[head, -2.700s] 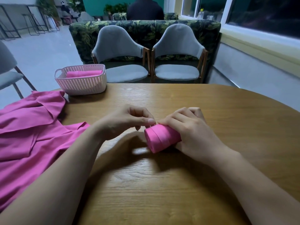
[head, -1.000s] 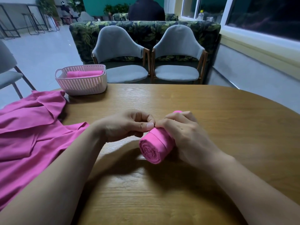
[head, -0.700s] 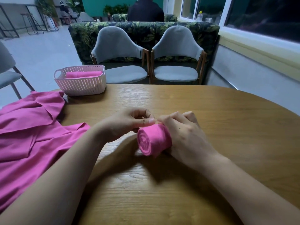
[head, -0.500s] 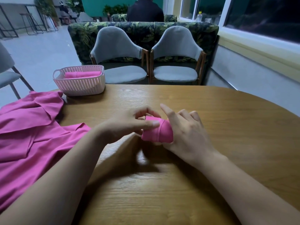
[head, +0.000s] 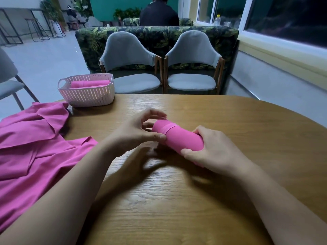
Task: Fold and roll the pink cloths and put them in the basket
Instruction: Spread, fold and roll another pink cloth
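Note:
A rolled pink cloth [head: 178, 137] is held just above the middle of the wooden table [head: 230, 121], lying slantwise from upper left to lower right. My right hand [head: 212, 149] grips its near right end, thumb under and fingers over. My left hand [head: 139, 129] pinches its far left end with thumb and curled fingers. A white slotted basket [head: 86, 93] stands at the table's back left with one pink roll [head: 89, 84] lying in it. A heap of unfolded pink cloths [head: 30, 147] covers the table's left side.
Two grey chairs [head: 192, 68] face the table's far edge, in front of a leaf-patterned sofa back [head: 159, 38]. Another grey chair [head: 7, 76] stands at far left. A person in dark clothing [head: 158, 15] sits beyond the sofa. A window wall runs along the right.
The roll has turned from end-on to lying slantwise and now shows its full length. My right hand slid to its near end; my left hand shifted to the far end.

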Available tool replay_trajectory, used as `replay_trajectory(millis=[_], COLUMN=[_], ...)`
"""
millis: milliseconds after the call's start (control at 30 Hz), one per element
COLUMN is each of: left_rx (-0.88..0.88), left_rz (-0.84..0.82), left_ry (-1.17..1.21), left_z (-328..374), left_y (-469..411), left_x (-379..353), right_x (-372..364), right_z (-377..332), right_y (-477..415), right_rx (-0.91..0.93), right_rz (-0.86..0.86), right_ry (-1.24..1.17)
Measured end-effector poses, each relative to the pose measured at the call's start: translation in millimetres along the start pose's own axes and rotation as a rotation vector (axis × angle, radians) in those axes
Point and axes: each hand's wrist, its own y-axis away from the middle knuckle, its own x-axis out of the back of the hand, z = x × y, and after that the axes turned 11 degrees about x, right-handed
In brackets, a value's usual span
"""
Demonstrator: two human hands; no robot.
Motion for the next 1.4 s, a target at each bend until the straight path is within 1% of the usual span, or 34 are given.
replay_trajectory(millis=[67, 133, 167, 200, 267, 400, 600, 767, 933, 1000, 1033, 1167, 1233, 1333, 1400], left_rx=[-0.077, -0.207, -0.281, -0.340, -0.375, -0.290, -0.217, -0.287, -0.348, -0.351, -0.332, -0.141, -0.051, 0.046, 0.087], left_rz=[0.210, 0.460, 0.549, 0.594, 0.615, 0.671, 0.703, 0.683, 0.662, 0.646, 0.639, 0.614, 0.560, 0.466, 0.435], left_ry=[-0.105, -0.300, -0.398, -0.477, -0.591, -0.741, -0.974, -1.056, -1.069, -1.035, -0.973, -0.611, -0.417, -0.087, 0.052], left_z=[-2.8, -5.6, -5.5, -4.2, -0.3, -0.3, 4.4, 7.9, 11.3, 10.7, 9.7, 1.2, -1.8, 0.5, 3.1], left_y=[-5.5, -10.9, -11.7, -11.4, -9.6, -9.7, -9.0, -4.4, -2.5, -1.9, -1.3, -5.0, -6.4, -5.6, -6.1], left_x=[-5.8, -10.0, -12.8, -16.5, -25.8, -35.2, -39.2, -45.1, -51.4, -50.9, -50.9, -47.5, -48.7, -59.9, -66.7], right_x=[-5.3, -13.2, -18.1, -22.9, -29.7, -35.1, -38.7, -40.0, -38.8, -39.3, -39.6, -36.1, -35.9, -41.9, -45.8], right_z=[-0.2, -0.4, -1.0, -2.2, -5.5, -8.6, -14.1, -16.2, -13.2, -11.9, -11.0, -7.8, -7.8, -12.0, -17.2], right_y=[-2.0, -3.8, -4.4, -4.6, -4.2, -4.2, -2.8, -4.7, -5.3, -5.6, -5.8, -6.3, -6.4, -7.0, -7.9], right_rx=[-0.044, -0.089, -0.103, -0.110, -0.110, -0.103, -0.083, -0.115, -0.152, -0.163, -0.170, -0.181, -0.164, -0.141, -0.131], right_rz=[0.046, 0.097, 0.120, 0.140, 0.176, 0.227, 0.264, 0.274, 0.281, 0.286, 0.291, 0.339, 0.369, 0.393, 0.418], right_ry=[-0.060, -0.130, -0.154, -0.165, -0.161, -0.109, -0.029, -0.053, -0.098, -0.119, -0.140, -0.247, -0.290, -0.376, -0.397])
